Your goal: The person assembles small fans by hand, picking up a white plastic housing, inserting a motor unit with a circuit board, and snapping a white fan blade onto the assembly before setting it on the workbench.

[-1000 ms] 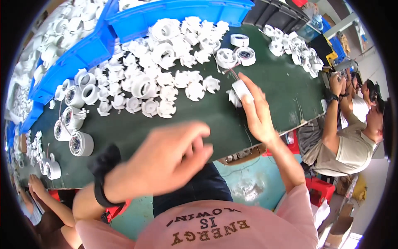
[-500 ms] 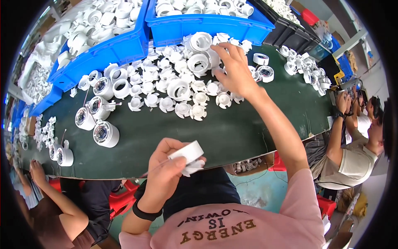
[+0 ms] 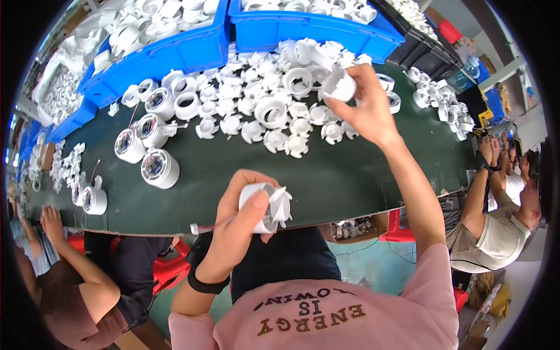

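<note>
My left hand (image 3: 242, 213) grips a white fan assembly (image 3: 256, 204), a short round housing with a bladed impeller on its right side. A thin cable with a small white connector (image 3: 195, 229) trails out of it to the left. Over the pile, my right hand (image 3: 370, 105) pinches a white cylindrical cup (image 3: 340, 86) between thumb and fingers, lifted and tilted. Beneath and left of it lie many loose white impellers (image 3: 274, 140) and a few white rings (image 3: 271, 112). Several white round units with circuit boards (image 3: 160, 168) stand to the left.
Blue bins (image 3: 315, 32) full of white parts line the far side, beside a black crate (image 3: 426, 55). More small housings (image 3: 446, 108) sit at the right of the dark green table (image 3: 204, 201). Other people work at both sides; a seated person's hand (image 3: 51, 221) rests at the left edge.
My right hand has picked a white cup out of the pile and drawn it back to the right. The left hand has turned the fan assembly, so its impeller now faces right.
</note>
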Demonstrator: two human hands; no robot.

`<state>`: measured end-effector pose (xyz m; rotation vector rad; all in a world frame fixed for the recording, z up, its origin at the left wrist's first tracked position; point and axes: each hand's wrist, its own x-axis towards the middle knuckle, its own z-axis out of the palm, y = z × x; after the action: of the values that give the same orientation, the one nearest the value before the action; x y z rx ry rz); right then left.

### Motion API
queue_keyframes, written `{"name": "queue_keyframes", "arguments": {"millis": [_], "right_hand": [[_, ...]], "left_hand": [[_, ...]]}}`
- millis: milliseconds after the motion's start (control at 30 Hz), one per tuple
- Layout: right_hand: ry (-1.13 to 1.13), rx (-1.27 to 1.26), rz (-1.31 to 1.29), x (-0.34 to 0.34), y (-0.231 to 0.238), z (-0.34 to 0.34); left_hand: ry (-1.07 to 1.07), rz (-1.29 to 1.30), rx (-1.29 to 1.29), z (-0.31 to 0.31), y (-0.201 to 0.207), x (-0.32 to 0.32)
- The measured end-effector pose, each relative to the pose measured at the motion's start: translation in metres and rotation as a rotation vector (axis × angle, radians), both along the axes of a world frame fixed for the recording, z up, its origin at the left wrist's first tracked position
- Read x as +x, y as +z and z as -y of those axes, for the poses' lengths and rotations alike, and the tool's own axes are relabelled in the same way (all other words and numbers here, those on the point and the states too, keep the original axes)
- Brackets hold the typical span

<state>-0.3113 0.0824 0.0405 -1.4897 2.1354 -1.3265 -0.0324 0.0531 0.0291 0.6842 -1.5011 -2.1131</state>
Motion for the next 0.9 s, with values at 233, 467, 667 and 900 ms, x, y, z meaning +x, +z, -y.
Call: {"name": "queue_keyframes", "arguments": {"millis": [233,467,667,900], "right_hand": [[0.476,0.123,0.406,0.101,0.001,-0.079],[0.483,0.072,0.518,0.119,-0.022,-0.094],[0.503,-0.107,0.444,0.126,-0.032,-0.100],[0.534,-0.175,0.248,0.129,-0.030,-0.102]], "left_hand": [[0.189,0.188,-0.387,-0.005,-0.010,-0.011],[0.170,0.070,-0.602,-0.020,-0.013,-0.014],[0.199,0.066,-0.729,-0.031,-0.010,-0.013],[0.194,0.047,-0.824,-0.035,-0.014,-0.008]]}}
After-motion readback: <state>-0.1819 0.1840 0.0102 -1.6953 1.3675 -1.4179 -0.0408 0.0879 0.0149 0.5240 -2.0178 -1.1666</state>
